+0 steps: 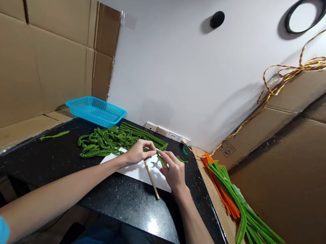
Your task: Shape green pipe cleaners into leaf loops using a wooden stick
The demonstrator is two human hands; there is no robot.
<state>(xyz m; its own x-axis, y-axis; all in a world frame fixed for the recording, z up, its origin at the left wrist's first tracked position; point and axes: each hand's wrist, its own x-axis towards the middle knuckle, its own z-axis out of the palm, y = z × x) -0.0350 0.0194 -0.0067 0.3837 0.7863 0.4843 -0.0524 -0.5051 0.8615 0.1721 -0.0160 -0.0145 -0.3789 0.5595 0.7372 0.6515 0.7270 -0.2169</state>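
Observation:
Over a white sheet of paper (135, 174), my left hand (138, 153) and my right hand (173, 169) meet with fingertips pinched. Between them is a green pipe cleaner (161, 161), partly hidden by the fingers. Just below the hands a thin wooden stick (151, 179) lies across the paper's front edge. Beside my right hand are small pliers (156, 164) with a reddish handle, mostly covered by that hand. A pile of looped green pipe cleaners (102, 141) sits left of my left hand, and straight green pipe cleaners (145, 135) lie behind it.
A blue plastic basket (95, 119) stands at the back left of the black tabletop (128, 198). One green strip (54, 135) lies at the left. Green pipe cleaners (247, 210) and orange ones (227, 199) rest on cardboard at right. Sockets (173, 136) line the wall's foot.

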